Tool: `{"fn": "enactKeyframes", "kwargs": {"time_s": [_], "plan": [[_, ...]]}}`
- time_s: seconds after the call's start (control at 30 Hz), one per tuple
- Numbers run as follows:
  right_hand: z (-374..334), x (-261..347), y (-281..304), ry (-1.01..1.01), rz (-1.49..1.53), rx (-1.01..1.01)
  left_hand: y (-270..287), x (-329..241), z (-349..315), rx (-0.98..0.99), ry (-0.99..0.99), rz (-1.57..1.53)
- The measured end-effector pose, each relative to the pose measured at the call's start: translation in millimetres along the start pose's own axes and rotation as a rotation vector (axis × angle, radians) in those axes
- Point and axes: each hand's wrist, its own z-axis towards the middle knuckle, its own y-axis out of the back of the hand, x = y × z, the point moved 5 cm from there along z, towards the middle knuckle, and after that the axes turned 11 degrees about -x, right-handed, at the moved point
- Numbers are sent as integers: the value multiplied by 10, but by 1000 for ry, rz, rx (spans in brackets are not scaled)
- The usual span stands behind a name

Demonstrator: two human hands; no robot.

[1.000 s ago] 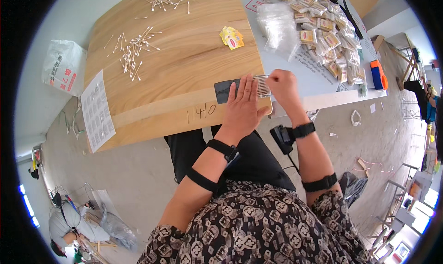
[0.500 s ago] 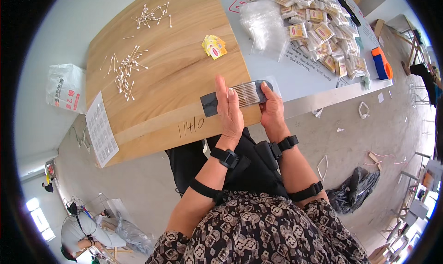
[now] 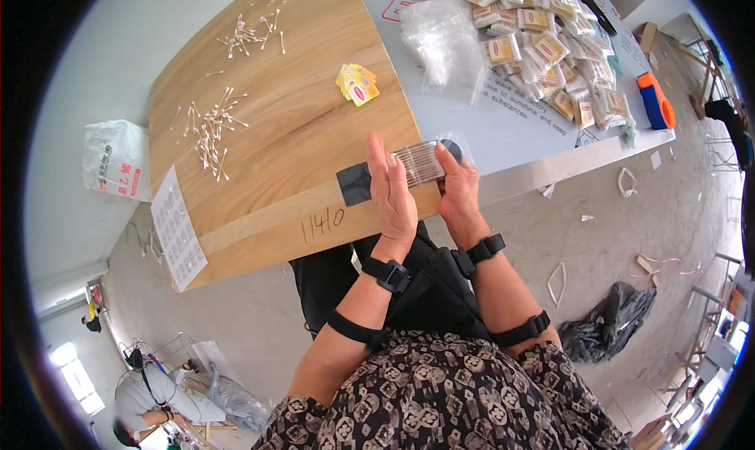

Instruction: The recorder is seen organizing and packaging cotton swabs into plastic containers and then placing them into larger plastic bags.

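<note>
The right hand [image 3: 459,189] pinches one end of a row of bagged cotton swabs [image 3: 419,164], which lies between it and the left hand [image 3: 394,198], held open, a dark strip [image 3: 354,185] just to its left

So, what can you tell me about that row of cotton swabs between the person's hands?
The row of cotton swabs is a flat bundle of slim, pale sticks lying side by side. Clear, plastic-looking film shows past its right end. It sits near the right edge of the wooden tabletop. The right hand grips its right end, thumb on top; the left hand stands edge-on at the other end, contact unclear. Individual tips are too small to tell.
</note>
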Motion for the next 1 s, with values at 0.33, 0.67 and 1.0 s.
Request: {"fn": "enactKeyframes", "kwargs": {"time_s": [0.33,0.67,1.0], "plan": [[9,-37,137,8,7,4,441,278,1170,-48,-19,343],[-46,-32,46,49,0,1,199,235,1729,-8,-545,872],[-5,-49,103,22,-9,-22,263,339,1795,82,-83,650]]}}
